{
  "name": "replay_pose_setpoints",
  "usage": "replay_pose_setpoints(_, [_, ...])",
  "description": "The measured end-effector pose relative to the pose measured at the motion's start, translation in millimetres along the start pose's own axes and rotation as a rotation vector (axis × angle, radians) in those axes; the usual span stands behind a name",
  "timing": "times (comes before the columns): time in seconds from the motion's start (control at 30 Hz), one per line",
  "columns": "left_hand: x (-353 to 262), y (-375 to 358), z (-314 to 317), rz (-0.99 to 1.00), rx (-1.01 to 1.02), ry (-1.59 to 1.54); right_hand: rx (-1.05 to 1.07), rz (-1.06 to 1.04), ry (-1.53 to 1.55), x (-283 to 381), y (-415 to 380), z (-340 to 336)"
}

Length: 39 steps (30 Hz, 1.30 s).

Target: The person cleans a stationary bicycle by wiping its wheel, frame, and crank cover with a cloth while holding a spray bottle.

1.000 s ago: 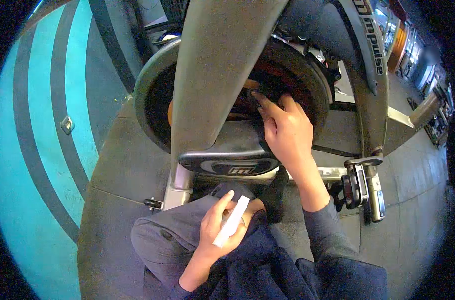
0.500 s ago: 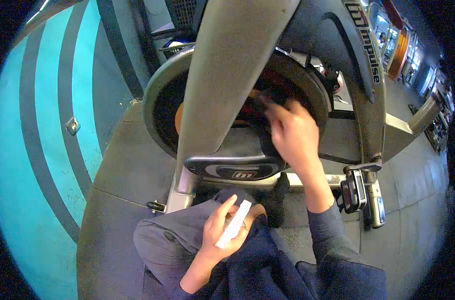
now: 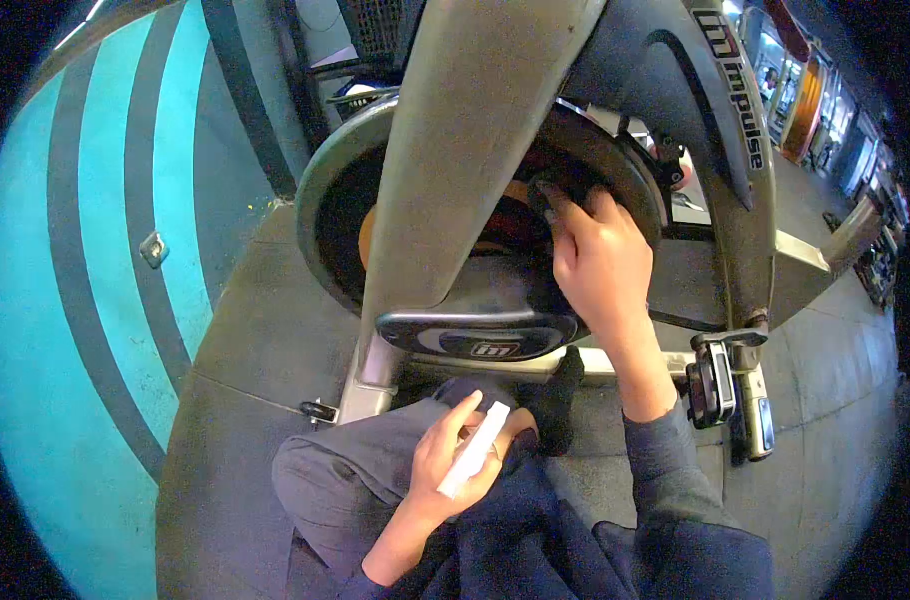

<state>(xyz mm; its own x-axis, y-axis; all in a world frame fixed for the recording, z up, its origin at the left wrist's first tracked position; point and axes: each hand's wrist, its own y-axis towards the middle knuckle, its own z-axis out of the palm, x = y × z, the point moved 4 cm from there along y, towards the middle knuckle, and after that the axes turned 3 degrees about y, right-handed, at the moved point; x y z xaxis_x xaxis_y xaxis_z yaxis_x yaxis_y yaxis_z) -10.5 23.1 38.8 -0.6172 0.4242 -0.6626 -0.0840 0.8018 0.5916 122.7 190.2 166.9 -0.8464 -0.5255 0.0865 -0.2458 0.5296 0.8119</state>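
Note:
My left hand rests over my lap, fingers curled around a slim white bar-shaped object; its exact kind does not show. My right hand reaches inside the flywheel of an exercise bike. Its fingers are bent and closed, and a small dark piece shows at the fingertips against the wheel's dark inner face. What that piece is, I cannot make out. An orange-brown band shows within the wheel, partly hidden by the thick grey frame tube that slants across it.
Below the wheel sits a black cover with a logo. A pedal sticks out at the right, near my right forearm. A small foot wheel is at the lower left. A turquoise striped wall stands at the left.
My right hand has moved slightly right within the flywheel and is less blurred now. The whole view has shifted a little. My left hand still holds the white object.

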Motion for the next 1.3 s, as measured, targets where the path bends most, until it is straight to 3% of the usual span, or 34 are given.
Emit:
replay_pose_setpoints(0.23, [-1, 4, 0, 0.001, -0.011, -0.043, 0.109, -0.049, -0.026, -1, -6, 7])
replay_pose_setpoints(0.37, [-3, 2, -3, 0.044, -0.029, 0.021, -0.026, -0.047, -0.021, 5, -5, 3])
replay_pose_setpoints(0.57, [2, 3, 0, -0.022, -0.009, -0.069, 0.043, -0.15, -0.072, 0, -5, 10])
replay_pose_setpoints(0.7, [1, 0, -2, 0.013, -0.003, 0.007, -0.121, -0.148, -0.075, 2, 4, 3])
replay_pose_setpoints(0.8, [3, 3, -1, 0.016, 0.002, 0.014, -0.021, -0.221, -0.053, 7, -12, 17])
replay_pose_setpoints(1.07, [2, -3, -4, -0.008, -0.02, 0.015, -0.04, -0.106, -0.015, 1, -2, 15])
replay_pose_setpoints(1.3, [6, 0, -3, -0.026, -0.012, -0.057, 0.009, -0.137, -0.02, -11, -18, 12])
